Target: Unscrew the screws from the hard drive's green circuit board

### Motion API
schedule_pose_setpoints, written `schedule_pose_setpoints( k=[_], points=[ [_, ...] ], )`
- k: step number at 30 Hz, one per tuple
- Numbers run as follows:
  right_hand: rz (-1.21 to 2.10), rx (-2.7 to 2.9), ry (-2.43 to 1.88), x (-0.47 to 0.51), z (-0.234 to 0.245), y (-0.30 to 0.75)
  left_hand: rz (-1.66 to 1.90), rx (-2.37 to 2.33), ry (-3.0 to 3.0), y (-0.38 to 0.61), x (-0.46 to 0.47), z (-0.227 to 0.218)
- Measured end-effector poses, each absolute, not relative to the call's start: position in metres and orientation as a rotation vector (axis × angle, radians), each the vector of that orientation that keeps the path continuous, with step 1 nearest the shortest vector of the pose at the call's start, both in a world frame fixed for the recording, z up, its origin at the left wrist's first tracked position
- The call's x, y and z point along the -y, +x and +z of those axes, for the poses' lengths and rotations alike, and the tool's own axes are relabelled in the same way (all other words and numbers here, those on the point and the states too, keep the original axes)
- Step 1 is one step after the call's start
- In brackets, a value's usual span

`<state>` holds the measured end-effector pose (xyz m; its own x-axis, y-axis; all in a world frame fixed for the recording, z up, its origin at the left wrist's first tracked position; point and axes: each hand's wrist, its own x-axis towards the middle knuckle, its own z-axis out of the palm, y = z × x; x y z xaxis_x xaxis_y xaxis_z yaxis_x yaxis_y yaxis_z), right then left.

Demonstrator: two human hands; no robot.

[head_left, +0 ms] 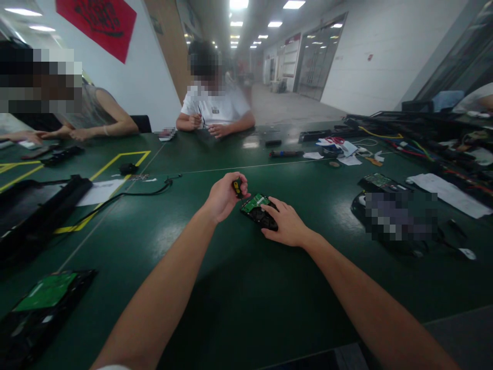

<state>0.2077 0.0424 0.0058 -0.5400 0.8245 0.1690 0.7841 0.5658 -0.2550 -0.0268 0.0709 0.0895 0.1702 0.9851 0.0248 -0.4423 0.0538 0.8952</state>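
Observation:
A black hard drive (259, 210) with a green circuit board on top lies on the green table (246, 288) in front of me. My right hand (284, 224) rests on it, fingers spread flat over its near side. My left hand (223, 196) is closed round a small screwdriver (237, 187) with a yellow and black handle, held upright just left of the drive's far corner.
Another hard drive (42, 308) lies at the near left, a black device (34, 210) and cable (127, 198) further left. Two other people sit at the far side. Tools, papers and wires (385, 144) crowd the right; a second board (379, 181) lies there.

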Motion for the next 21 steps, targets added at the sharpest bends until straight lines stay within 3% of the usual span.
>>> schedule_pose_setpoints(
  k=[21],
  points=[
    [0.228,2.529,-1.344,-0.042,0.005,0.209,1.259,-0.787,1.199,-0.041,-0.074,0.084]
  ],
)
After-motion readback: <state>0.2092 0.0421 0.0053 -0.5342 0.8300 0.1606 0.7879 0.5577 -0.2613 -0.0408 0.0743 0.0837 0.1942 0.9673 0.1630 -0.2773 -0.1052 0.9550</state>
